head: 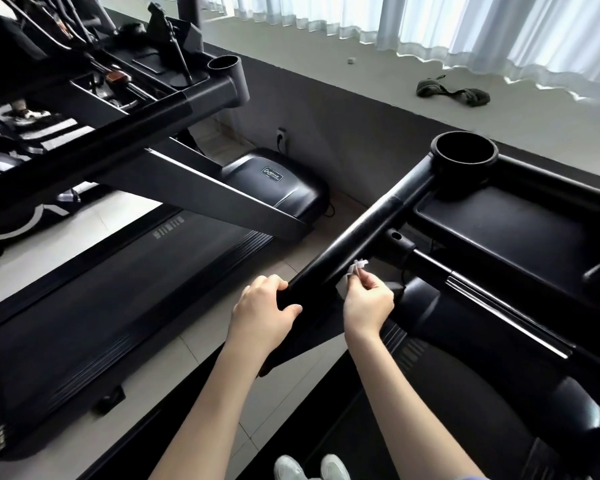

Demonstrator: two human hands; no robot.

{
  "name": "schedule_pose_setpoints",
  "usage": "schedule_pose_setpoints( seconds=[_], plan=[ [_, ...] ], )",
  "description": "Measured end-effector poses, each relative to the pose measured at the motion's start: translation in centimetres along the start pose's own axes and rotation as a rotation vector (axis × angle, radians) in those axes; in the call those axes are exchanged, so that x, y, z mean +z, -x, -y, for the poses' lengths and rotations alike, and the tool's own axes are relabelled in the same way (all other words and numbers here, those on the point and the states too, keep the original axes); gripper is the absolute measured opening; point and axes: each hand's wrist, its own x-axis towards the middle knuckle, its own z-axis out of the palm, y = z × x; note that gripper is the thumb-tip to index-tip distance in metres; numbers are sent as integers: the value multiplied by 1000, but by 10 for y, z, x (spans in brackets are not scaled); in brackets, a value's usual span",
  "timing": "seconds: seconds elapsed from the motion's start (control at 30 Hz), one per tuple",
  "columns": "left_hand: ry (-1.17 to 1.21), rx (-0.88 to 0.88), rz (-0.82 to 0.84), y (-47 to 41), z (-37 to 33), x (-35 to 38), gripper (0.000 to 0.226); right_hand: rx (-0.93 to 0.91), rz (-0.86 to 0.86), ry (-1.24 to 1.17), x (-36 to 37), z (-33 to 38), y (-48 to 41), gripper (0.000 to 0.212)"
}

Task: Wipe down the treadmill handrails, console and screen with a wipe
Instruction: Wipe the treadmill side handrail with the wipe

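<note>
1. Second treadmill (118, 306) at left, across a strip of tiled floor (201, 344).
2. Treadmill (465, 341) at right, with console (499, 237) tray at the far end and round cup holder (465, 163) at its corner.
3. Handrail (361, 233) slanting from the cup holder down toward the camera.
4. Left hand (260, 313) wrapped round the handrail's near end, fingers over the top.
5. Right hand (368, 303) just beside it on the rail's right side, fingertips pinching the wipe.
6. Wipe (355, 266), white and crumpled, touching the handrail's side.

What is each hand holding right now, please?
Left hand: grips the near end of the handrail.
Right hand: pinches a white wipe beside the handrail.
</note>
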Motion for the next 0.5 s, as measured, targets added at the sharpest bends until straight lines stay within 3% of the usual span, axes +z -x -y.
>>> schedule_pose_setpoints(
  seconds=[0.23,0.5],
  plan=[
    [-5,-2,18,-2,0,-3,41,77,-48,48,0,-3,-18,14],
    [-34,9,34,-4,-1,-5,38,-7,-83,64,10,6,-34,19]
  ],
)
